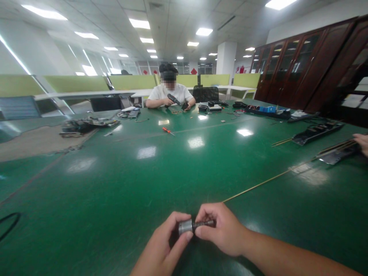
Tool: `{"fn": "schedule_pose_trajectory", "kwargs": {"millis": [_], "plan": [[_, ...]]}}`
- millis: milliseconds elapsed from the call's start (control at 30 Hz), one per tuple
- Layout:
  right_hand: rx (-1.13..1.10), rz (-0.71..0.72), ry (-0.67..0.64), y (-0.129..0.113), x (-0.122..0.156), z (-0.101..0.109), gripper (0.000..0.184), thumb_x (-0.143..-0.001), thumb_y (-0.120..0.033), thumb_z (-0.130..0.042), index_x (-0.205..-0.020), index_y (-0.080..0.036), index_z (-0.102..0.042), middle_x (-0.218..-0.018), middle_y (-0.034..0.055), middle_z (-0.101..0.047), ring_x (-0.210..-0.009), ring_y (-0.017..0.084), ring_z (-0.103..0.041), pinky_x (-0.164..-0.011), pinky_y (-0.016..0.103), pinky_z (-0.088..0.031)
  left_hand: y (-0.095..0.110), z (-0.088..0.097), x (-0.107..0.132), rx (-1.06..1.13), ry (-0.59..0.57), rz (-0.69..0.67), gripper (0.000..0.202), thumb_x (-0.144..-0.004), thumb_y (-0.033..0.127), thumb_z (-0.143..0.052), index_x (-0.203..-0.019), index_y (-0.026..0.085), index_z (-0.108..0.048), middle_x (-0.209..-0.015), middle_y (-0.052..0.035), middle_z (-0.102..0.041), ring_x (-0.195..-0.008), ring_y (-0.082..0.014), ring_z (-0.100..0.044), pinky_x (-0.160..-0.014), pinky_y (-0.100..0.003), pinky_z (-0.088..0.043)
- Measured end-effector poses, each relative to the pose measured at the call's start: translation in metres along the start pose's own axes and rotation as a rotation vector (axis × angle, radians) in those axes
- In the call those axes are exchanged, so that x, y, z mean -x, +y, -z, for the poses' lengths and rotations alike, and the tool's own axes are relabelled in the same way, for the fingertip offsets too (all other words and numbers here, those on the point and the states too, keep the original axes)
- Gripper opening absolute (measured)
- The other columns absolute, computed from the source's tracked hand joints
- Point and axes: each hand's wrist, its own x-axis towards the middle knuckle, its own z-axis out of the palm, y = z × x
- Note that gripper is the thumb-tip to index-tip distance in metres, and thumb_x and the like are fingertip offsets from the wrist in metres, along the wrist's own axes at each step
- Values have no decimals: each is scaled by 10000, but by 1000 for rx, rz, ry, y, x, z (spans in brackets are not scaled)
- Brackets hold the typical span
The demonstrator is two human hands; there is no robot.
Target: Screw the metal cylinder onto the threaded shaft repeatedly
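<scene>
Near the front edge of the green table (115, 184), both my hands meet on one small part. My left hand (162, 247) pinches a short silver metal cylinder (185, 226) between thumb and fingers. A dark threaded rod (203, 224) sticks out of the cylinder to the right, and my right hand (221, 229) is closed round it. The far end of the rod is hidden in my right fist.
A thin brass rod (258, 184) lies diagonally toward the right. A red-handled screwdriver (167, 131) lies mid-table. A person (169, 94) sits at the far end holding a dark tool. Another person's hand (362, 143) shows at the right edge beside dark trays (316, 132). A black cable (10, 222) curls at the left.
</scene>
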Motion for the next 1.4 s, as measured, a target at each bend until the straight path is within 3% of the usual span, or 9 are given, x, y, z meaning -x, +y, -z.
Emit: {"fn": "schedule_pose_trajectory", "kwargs": {"millis": [467,1400], "plan": [[52,26,15,-2,2,-2,103,-723,-188,-696,-716,-176,-594,-643,-37,-564,-593,117,-475,-578,230,-358,4,0,-1,27,-3,-10,157,-1002,343,-546,-1129,270,-602,-1008,21,-698,-939,-184,-653,-831,-236,-476],[82,49,16,-3,3,0,89,-730,-184,-686,-716,-177,-598,-625,-45,-544,-582,114,-456,-573,233,-343,4,1,-1,10,31,-16,158,-986,352,-572,-1093,252,-632,-975,-2,-718,-903,-200,-675,-811,-254,-513]]}}
